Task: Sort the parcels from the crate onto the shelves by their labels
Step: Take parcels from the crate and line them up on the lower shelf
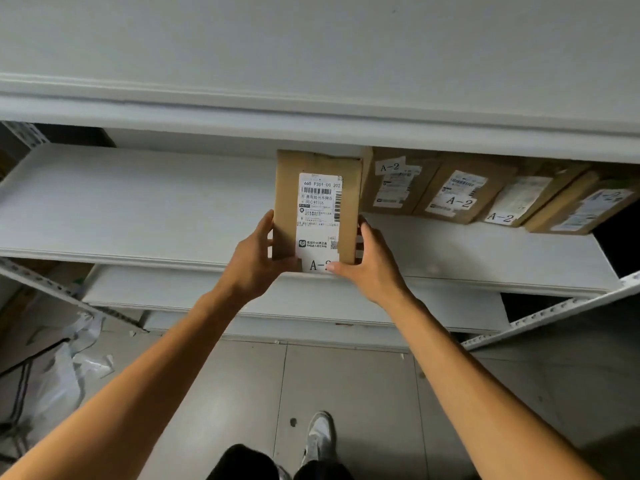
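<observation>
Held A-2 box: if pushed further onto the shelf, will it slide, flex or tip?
The cardboard box looks stiff: flat faces, crisp edges. It probably slides easily, lying flat on the smooth white shelf. Tipping seems unlikely; the left hand and right hand flank its near end. Weight cannot be judged.

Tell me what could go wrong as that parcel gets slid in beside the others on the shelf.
The parcel, held by the left hand and right hand, overhangs the shelf edge; released now, it might tip off. Pushed in crooked, it could knock the neighbouring A-2 parcel. The right thumb partly covers its handwritten label, so a misread is possible.
</observation>
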A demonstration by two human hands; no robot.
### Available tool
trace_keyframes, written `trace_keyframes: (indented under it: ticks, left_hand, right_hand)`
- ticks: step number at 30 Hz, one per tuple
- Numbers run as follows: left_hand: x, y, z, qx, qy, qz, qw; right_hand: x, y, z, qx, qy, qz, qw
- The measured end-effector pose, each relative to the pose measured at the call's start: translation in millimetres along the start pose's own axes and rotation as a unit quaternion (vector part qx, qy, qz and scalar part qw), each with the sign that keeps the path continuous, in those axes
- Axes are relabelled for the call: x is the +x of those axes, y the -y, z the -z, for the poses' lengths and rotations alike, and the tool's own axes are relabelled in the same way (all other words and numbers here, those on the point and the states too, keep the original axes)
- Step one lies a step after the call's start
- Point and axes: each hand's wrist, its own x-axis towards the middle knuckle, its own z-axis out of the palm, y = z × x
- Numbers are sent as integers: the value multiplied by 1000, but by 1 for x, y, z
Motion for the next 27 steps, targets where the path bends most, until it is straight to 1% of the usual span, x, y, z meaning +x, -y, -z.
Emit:
trace_keyframes:
  ticks: [3,7,11,13,15,17,19,22,25,27]
  left_hand:
    - [32,12,-9,7,-6,-12,1000]
    - [66,33,-21,-8,-18,-3,1000]
    - [95,48,-35,-35,-53,-9,998]
    - [108,52,-43,-36,-73,-25,996]
    - [121,58,-51,-41,-88,-43,994]
    - [133,65,-58,-42,-104,-57,992]
    - [144,71,-64,-25,-132,-70,988]
    - [163,74,-67,28,-168,-78,982]
    - [181,75,-66,46,-173,-90,980]
    - [188,76,-67,36,-165,-98,981]
  right_hand:
    - [29,-17,-9,5,-18,2,1000]
    - [62,-34,-19,6,-38,9,999]
    - [91,-49,-29,7,-77,20,997]
    - [104,-53,-29,-14,-104,35,994]
    - [117,-56,-28,-61,-133,46,988]
    - [128,-59,-30,-66,-153,57,984]
    - [137,-63,-34,-45,-149,63,986]
    - [143,-69,-38,-15,-135,76,988]
    - [140,-74,-41,1,-127,87,988]
    - [138,-79,-45,-14,-132,92,987]
